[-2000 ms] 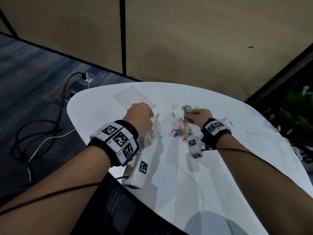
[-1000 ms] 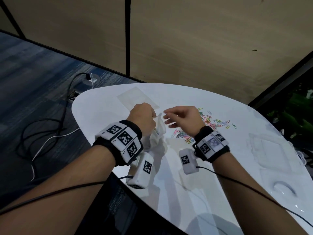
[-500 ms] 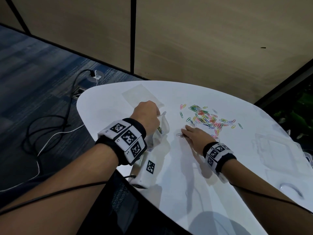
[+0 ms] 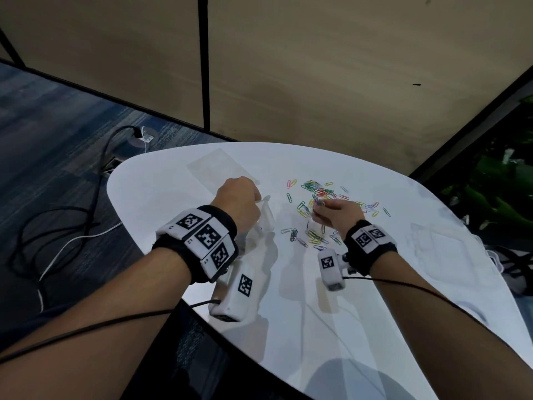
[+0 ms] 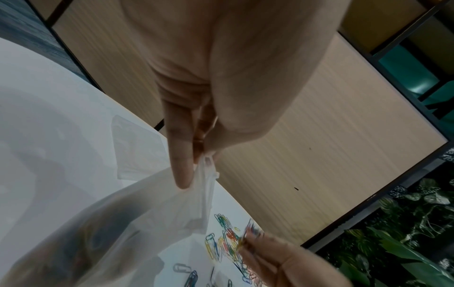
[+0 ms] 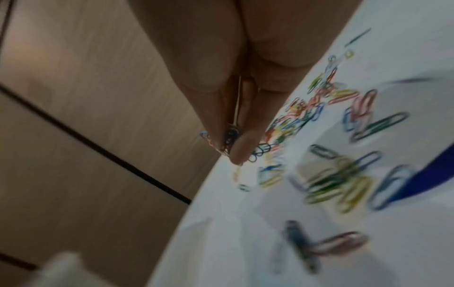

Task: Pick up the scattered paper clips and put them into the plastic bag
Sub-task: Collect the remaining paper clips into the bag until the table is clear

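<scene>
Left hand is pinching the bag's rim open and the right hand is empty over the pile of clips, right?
Not empty: the right wrist view shows the right hand pinching several paper clips. The left hand does pinch the plastic bag rim.

Two hands over the worktop (image 4: pixel 331 327): the left hand (image 4: pixel 239 206) and the right hand (image 4: pixel 336 212). One clear plastic bag (image 4: pixel 266 223) pinched up in the left hand, and one flat clear sheet (image 4: pixel 219 167) near the far left edge. Paper clips (image 4: pixel 317 194) by the dozen, too many and too tangled for an exact count, lying in two loose groups: a bigger heap toward the far edge, a smaller scatter (image 4: pixel 313 236) nearer the right wrist. A small bunch of clips (image 6: pixel 229 139), number unclear, is pinched in the right hand. Two banded wrists, each with one camera block.
</scene>
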Motion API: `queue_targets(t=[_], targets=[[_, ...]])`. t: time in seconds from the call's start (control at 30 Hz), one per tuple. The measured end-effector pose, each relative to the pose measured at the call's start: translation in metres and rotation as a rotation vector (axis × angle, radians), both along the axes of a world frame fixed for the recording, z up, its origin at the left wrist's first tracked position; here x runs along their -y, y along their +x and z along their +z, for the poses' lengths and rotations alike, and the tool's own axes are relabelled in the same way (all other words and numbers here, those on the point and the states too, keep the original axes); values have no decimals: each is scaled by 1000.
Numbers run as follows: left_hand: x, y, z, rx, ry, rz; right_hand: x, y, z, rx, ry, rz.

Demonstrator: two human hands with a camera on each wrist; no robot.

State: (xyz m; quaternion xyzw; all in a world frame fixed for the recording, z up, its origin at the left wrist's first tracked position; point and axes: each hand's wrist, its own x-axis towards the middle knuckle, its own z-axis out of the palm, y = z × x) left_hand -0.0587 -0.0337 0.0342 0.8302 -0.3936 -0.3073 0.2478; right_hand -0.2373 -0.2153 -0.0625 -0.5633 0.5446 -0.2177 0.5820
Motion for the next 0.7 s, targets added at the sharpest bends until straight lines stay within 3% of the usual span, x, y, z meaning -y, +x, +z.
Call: queue_targets(t=[0.1,0.2,0.3,0.47,0.53,0.7], targets=[[2,-3,0,3,0,-16,-20,11,32,348,208,58],[4,-7,0,25,2,-32,-49,26,51,420,318,212],[4,-9,0,37,-19,-37,-78,45,49,294,216,300],[5,-8,-3,-20,-45,-22,-92,63,42,-209,-404,448],[4,-6,-5,-23,-49,-24,-95,67,47,-331,-580,481],[2,-4,-4,-3,-39,-27,-97,69,53,-398,-648,638]])
